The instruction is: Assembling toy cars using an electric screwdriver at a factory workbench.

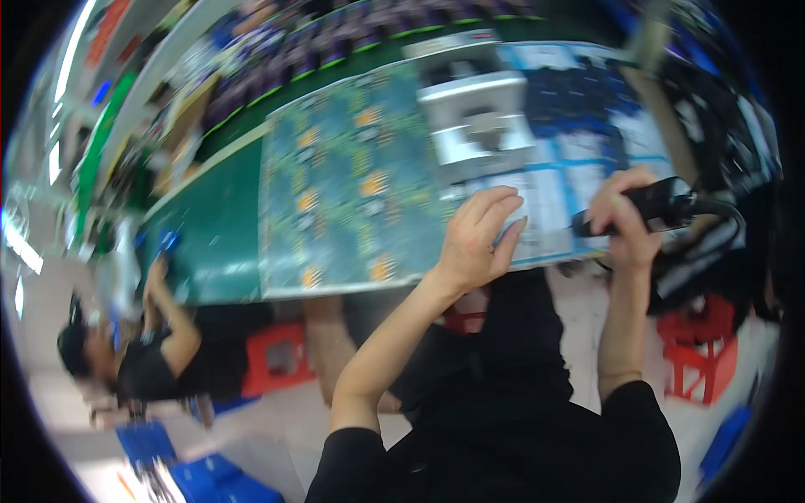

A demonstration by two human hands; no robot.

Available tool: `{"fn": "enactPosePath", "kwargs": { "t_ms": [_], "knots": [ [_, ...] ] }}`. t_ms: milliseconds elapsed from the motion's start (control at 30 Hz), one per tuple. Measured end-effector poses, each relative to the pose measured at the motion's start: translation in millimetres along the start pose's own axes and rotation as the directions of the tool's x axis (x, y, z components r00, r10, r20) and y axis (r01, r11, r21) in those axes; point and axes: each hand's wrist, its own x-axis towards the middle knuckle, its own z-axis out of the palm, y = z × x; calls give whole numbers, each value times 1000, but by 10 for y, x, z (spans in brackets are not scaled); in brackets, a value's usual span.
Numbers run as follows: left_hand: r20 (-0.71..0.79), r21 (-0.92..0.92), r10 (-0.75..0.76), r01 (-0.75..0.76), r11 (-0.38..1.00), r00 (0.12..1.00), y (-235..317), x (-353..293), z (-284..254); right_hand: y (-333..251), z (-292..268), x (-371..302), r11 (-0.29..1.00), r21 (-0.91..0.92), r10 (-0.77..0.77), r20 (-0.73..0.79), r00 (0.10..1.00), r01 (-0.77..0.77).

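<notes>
My right hand (627,220) is wrapped around a black cylindrical power tool with a cable at its rear, which looks like an electric screwdriver (664,206). The tool lies nearly level over the right part of the bench, its narrow end pointing left. My left hand (476,243) hovers over the bench's front edge, thumb and fingers apart, and I see nothing in it. Just beyond that hand stands a silver-grey metal fixture (470,92) with a dark part in its middle. Motion blur softens the fine detail.
Several dark parts (579,94) lie on blue-bordered sheets (549,201) to the right of the fixture. A patterned mat (335,243) covers the bench's middle. Dark items with green edges (352,38) line the far side. Another person (151,360) works at left; red stools (700,352) stand below.
</notes>
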Motion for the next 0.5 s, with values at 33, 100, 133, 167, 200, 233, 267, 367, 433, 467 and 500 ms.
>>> {"fn": "enactPosePath", "kwargs": {
  "t_ms": [33,100,133,167,200,233,267,367,433,467,500],
  "knots": [
    [-1,-41,25,-25,999,1000,92,173,224,-124,-91,-58,1000,22,-1,43,999,1],
    [70,-190,-105,116,975,992,282,443,681,-361,-379,-178,1000,24,11,106,994,-14],
    [143,-246,-255,284,927,956,367,575,870,-471,-514,-232,1000,0,24,122,992,-24],
    [151,-169,-268,292,941,952,410,736,1029,-540,-615,-292,997,-39,63,68,996,-61],
    [159,-185,-251,279,942,955,369,857,1207,-577,-655,-330,997,-54,53,53,997,-50],
    [79,-80,-268,274,958,960,300,965,1404,-600,-673,-353,996,-27,92,36,995,-91],
    [-1,20,-277,277,961,961,258,1062,1585,-629,-705,-366,991,-3,133,17,991,-133],
    [151,211,-528,494,843,836,260,1334,1818,-666,-790,-391,994,5,109,-10,994,-109],
    [182,170,-536,510,843,824,282,1366,1832,-660,-806,-413,994,41,103,-18,995,-102],
    [222,135,-552,535,834,804,304,1356,1813,-645,-821,-422,995,38,91,-18,996,-90],
    [207,105,-543,533,839,814,377,1322,1781,-632,-835,-436,996,18,89,-18,996,-89]
  ]
}}
